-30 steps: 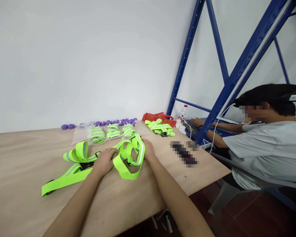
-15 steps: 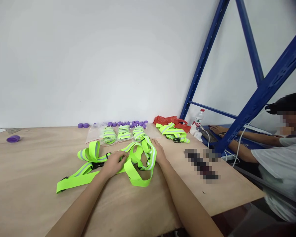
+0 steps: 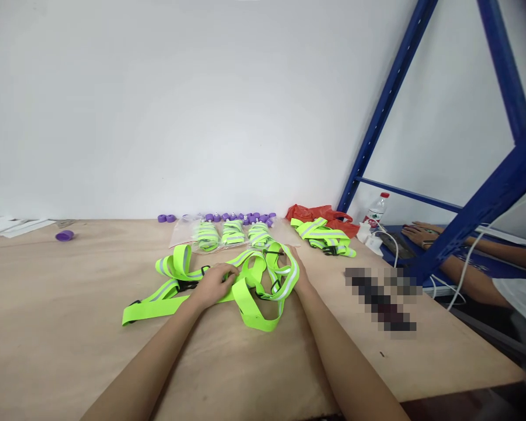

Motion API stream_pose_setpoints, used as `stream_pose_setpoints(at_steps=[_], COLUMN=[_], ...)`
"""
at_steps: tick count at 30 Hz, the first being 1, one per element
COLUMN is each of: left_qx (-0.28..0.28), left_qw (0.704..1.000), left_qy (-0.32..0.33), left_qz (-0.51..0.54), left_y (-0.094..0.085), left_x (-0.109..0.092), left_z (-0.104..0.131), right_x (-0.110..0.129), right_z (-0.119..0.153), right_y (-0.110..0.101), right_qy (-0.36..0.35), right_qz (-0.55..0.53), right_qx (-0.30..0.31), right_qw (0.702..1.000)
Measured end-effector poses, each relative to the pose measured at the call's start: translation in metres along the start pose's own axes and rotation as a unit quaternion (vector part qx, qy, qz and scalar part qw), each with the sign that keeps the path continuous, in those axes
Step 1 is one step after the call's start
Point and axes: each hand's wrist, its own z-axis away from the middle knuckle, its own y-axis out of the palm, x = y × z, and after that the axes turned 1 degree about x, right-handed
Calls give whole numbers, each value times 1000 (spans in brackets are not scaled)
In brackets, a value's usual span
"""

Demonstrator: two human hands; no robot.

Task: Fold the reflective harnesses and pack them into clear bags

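Mid-bench, nearer the far edge than the near one, the left hand [image 3: 217, 286] rests palm down on a yellow-green reflective strap [image 3: 256, 320], fingers bent; whether it pinches the webbing cannot be told. The right hand [image 3: 302, 276] stands against the right-hand loops, its fingers partly hidden behind them; grip undetermined.

The strap lies loose on the bench [image 3: 70, 304], spread leftward from between the hands, with a black buckle [image 3: 187, 286] beside the left hand. Step in hand, as judged: handling and arranging this loose strap. The next move would call for a firm hold on the webbing and separating the overlapped loops; the tangle and buckles are the likely snags.

Toward the right edge lies a dark item [image 3: 379, 299], blurred beyond identification, clear of the strap.

Farther back, three folded bundles [image 3: 233, 232] in clear plastic lie just behind the strap, limiting room there. Another strap bundle [image 3: 326, 238] lies near the far right corner, before a red bag [image 3: 318, 214]. Purple pieces [image 3: 252, 218] line the far edge; a purple cup [image 3: 64, 235] lies toward the far left corner.

Past the right edge: a blue rack [image 3: 386, 99] and a co-worker's hand [image 3: 418, 235].
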Motion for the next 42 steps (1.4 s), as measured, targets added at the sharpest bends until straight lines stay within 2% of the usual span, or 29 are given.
stream_pose_setpoints(at_steps=[6, 10, 17, 25, 42], left_qx=[2, -1, 8, 10, 8], left_qw=[1000, 1000, 1000, 1000, 1000], left_qy=[2, -1, 5, 13, -10], left_qz=[2, 4, -30, -25, 10], left_y=[0, 0, -3, -11, -6], left_x=[0, -2, -6, -19, -20], left_z=[0, 1, 1, 4, 6], right_x=[6, 7, 4, -5, -9], right_z=[2, 0, -7, -8, -13], right_y=[-6, -8, -8, -5, 4], right_qy=[16, 83, 149, 159, 146], right_qz=[-74, -128, -148, -168, -172], right_qx=[10, 22, -26, -101, -99], right_qw=[997, 988, 977, 968, 969])
